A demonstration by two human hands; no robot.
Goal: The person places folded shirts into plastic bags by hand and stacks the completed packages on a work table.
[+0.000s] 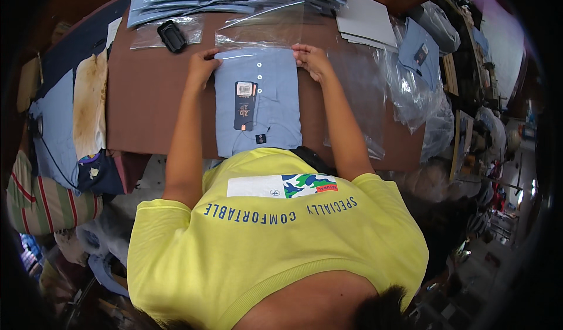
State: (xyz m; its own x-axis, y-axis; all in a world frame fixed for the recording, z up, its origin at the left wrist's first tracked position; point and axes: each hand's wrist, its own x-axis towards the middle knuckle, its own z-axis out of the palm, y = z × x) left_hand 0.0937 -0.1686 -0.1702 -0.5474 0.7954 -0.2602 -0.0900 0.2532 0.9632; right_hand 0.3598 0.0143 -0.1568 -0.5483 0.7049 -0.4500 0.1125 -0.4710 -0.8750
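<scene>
A folded light blue shirt (278, 116) lies flat in front of me, with white buttons and a dark hang tag (245, 110) bearing a white label. Beyond its far edge extends a clear plastic bag (258, 30) of about the same width. How much of the shirt is inside the plastic, I cannot tell. My left hand (203, 67) pinches the far left corner, where bag and shirt meet. At the far right corner, the fingers of my right hand (312, 61) are closed on the bag's edge.
Stacked blue garments (234, 2) stand at the table's far side. A black tray-like object (171, 36) rests on plastic at far left. White boards (366, 22) and more clear bags (358, 95) lie to the right. An iron-stained cloth (91, 104) hangs at left.
</scene>
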